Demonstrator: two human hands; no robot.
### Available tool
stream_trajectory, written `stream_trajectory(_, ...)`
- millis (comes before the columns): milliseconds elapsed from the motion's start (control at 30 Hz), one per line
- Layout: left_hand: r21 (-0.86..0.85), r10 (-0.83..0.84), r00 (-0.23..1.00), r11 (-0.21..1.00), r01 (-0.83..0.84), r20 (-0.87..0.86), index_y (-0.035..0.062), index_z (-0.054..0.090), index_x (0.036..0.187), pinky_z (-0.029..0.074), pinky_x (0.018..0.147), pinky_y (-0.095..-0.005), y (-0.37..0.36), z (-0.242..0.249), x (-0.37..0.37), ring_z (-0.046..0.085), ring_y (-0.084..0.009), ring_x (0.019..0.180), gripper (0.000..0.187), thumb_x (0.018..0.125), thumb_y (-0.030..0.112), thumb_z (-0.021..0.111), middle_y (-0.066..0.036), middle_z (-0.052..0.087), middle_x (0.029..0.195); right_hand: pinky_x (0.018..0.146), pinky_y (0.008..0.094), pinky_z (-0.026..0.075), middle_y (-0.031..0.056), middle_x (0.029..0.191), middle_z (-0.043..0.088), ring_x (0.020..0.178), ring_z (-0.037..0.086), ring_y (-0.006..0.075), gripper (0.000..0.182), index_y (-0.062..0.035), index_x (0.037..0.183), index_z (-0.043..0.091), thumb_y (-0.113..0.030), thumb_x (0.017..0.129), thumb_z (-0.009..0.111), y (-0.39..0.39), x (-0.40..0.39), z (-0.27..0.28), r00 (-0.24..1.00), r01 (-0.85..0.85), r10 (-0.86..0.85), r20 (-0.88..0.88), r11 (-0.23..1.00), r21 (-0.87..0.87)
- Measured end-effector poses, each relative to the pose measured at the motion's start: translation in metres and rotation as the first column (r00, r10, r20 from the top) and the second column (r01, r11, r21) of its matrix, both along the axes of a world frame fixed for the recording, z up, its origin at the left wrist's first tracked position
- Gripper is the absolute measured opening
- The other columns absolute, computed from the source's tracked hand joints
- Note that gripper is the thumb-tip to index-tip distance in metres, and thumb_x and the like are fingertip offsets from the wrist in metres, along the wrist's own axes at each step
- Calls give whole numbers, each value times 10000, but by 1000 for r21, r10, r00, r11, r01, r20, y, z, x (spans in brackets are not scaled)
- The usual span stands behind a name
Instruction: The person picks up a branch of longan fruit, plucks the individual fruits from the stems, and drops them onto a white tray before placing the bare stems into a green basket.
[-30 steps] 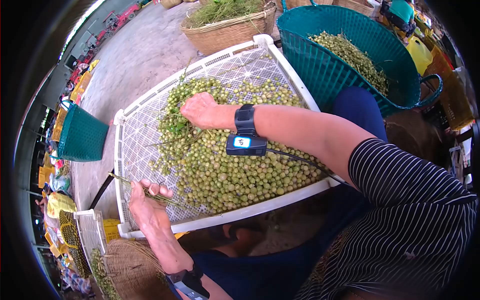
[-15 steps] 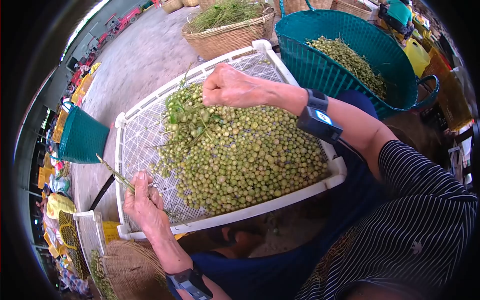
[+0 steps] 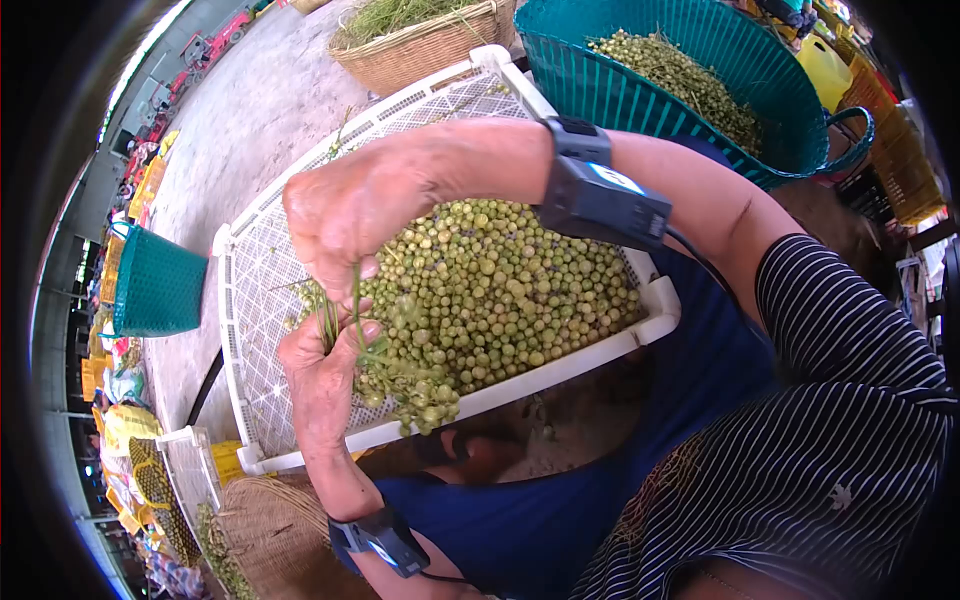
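Note:
A white perforated tray [image 3: 440, 95] rests on my lap, heaped with small green berries [image 3: 500, 290]. My right hand [image 3: 345, 215] is raised over the tray's near left part, fingers pinched on the stems of a berry cluster [image 3: 400, 375]. Just below it, my left hand [image 3: 320, 375] closes around the same stems, and the cluster hangs down to the right of it over the tray's front rim. Both wrists carry black strapped devices.
A teal plastic basket [image 3: 640, 90] of stemmed berries stands behind the tray on the right. A wicker basket [image 3: 420, 45] of green stems sits at the back. A smaller teal basket [image 3: 155, 285] is on the concrete floor to the left, another wicker basket [image 3: 270, 540] by my left knee.
My right hand lifted a stemmed cluster from the pile and brought it toward me. My left hand rose from the tray's front edge to meet it and took hold of the stems.

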State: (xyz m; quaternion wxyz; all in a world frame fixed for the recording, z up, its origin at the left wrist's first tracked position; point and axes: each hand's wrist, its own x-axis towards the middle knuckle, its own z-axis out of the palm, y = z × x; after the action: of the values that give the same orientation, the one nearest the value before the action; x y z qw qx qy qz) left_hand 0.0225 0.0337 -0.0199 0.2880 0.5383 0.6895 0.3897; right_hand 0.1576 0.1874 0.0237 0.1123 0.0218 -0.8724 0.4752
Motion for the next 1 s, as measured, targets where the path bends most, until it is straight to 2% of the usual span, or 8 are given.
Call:
stream_trajectory(100,53,3,982,998,-14,189,-2,635,910,361,507,-202,3,-6,-6,477,-41,619,133,807,63,582,-10,601,753,449,304,332,108,639,584,535,457,149,174,1,754,675,-112,623,696,6,-17,1,963,167,-115,242,965,-204)
stream_trajectory(333,-23,144,906,989,-147,397,29,622,874,368,480,-194,2,-11,-2,509,-64,610,125,838,141,580,-42,615,768,410,269,314,130,670,606,485,460,141,182,13,801,669,-110,667,676,14,-24,-12,902,364,-286,324,907,-211)
stream_trajectory(500,-55,129,956,991,-118,263,30,605,822,356,454,-183,6,-18,0,507,-65,614,85,822,115,610,-45,606,751,411,250,342,154,683,613,476,473,120,162,3,805,655,-132,718,642,24,-27,-28,938,301,-185,294,856,-420)
stream_trajectory(567,49,145,892,982,-183,428,40,587,783,362,450,-188,7,-19,-1,499,-64,599,63,812,87,618,-35,593,722,398,236,350,153,694,618,449,461,110,161,-4,812,646,-156,765,615,26,-15,-43,983,157,-171,62,621,-768)
stream_trajectory(633,83,198,868,961,-263,455,41,581,773,361,448,-190,8,-22,-4,490,-64,578,72,814,89,615,-33,585,704,373,235,345,136,651,611,411,433,112,202,-21,692,631,-182,805,585,7,-9,-49,918,356,-364,157,583,-731)
stream_trajectory(700,115,239,843,936,-332,482,43,574,762,360,445,-192,9,-25,-8,481,-65,557,82,817,91,612,-31,577,686,358,237,343,114,582,588,391,413,124,264,-40,557,582,-182,779,603,-13,-1,-68,867,491,-479,139,770,-408)
stream_trajectory(767,151,172,856,949,-277,487,38,579,772,355,450,-196,9,-28,-13,468,-61,544,75,817,88,611,-21,568,686,404,255,389,72,568,584,431,485,122,199,-18,638,624,-187,739,658,-25,-17,-102,871,455,-474,-125,877,-154)
stream_trajectory(1000,206,115,893,953,-224,436,32,594,826,330,458,-181,7,-27,-2,447,-46,545,54,815,83,609,2,551,681,427,319,377,122,484,491,455,508,160,217,38,639,571,-147,620,684,-47,-21,-100,838,444,-497,-224,861,-249)
